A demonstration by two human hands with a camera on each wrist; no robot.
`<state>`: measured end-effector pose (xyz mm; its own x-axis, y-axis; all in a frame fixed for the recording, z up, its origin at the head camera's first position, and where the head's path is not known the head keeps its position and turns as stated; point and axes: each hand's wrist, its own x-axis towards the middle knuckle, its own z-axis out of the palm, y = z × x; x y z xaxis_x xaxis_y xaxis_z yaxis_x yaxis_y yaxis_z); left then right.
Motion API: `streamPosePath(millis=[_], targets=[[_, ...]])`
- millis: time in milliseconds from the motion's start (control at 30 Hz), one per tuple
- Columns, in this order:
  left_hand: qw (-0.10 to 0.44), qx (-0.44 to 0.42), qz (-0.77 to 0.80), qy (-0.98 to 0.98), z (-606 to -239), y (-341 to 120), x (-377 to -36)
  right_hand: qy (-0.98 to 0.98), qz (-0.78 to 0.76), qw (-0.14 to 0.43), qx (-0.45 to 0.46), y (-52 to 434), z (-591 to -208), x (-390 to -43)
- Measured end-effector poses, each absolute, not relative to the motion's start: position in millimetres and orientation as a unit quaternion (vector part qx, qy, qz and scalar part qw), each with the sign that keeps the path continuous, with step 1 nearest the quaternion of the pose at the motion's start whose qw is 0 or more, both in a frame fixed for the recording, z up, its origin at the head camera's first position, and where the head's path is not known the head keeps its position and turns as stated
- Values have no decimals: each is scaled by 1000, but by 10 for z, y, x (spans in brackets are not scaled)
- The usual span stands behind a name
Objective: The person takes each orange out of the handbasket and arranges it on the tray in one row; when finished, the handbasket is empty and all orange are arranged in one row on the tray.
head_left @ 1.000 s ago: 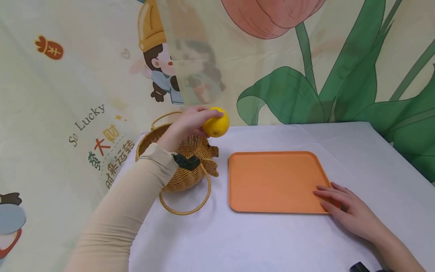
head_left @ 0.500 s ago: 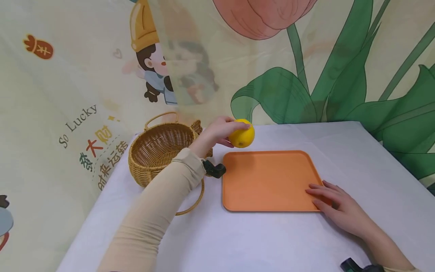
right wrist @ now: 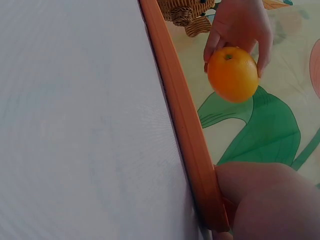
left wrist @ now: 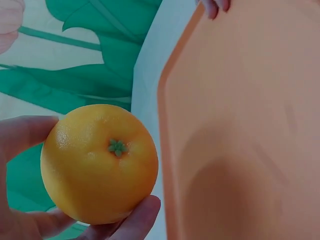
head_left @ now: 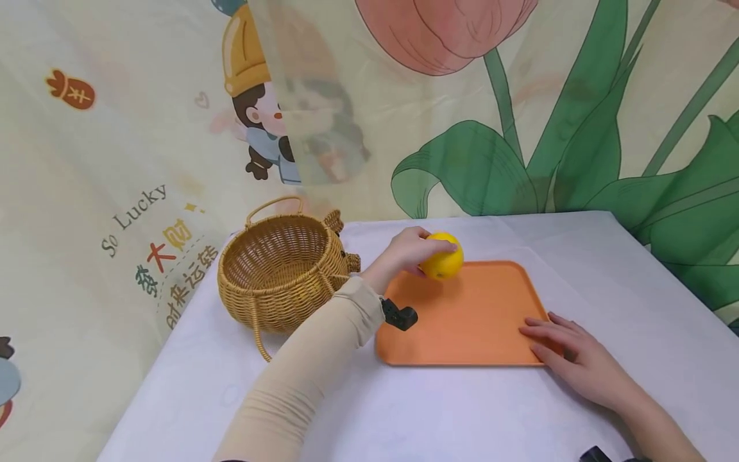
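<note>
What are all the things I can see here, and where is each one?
Orange: one, yellow-orange with a small green stem end, held above the far left part of the tray.
Tray: one, orange, flat on the table, right of the basket.
Wicker basket: one, tan, with loop handles, on the table's left side; nothing shows inside it.
Table: one, covered in white cloth.
Backdrop: one, cream cloth with a cartoon figure, a pink flower and green leaves, behind the table.
Left hand: one, beige sleeve, its grip is round the orange.
Right hand: one, fingers flat on the tray's near right corner.
</note>
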<state>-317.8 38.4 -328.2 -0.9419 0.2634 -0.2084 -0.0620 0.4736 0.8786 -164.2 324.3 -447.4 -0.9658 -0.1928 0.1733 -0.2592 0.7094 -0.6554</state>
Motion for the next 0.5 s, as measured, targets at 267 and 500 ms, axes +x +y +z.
streamPosePath(millis=[267,500], targets=[[121,28,510,851,-3408,615,-3133,-924,361,50,117,3256,-4460,-1630],[99,12,532,841,-3541,762,-3121,-923,364,56,114,3227,-4488,-1600]])
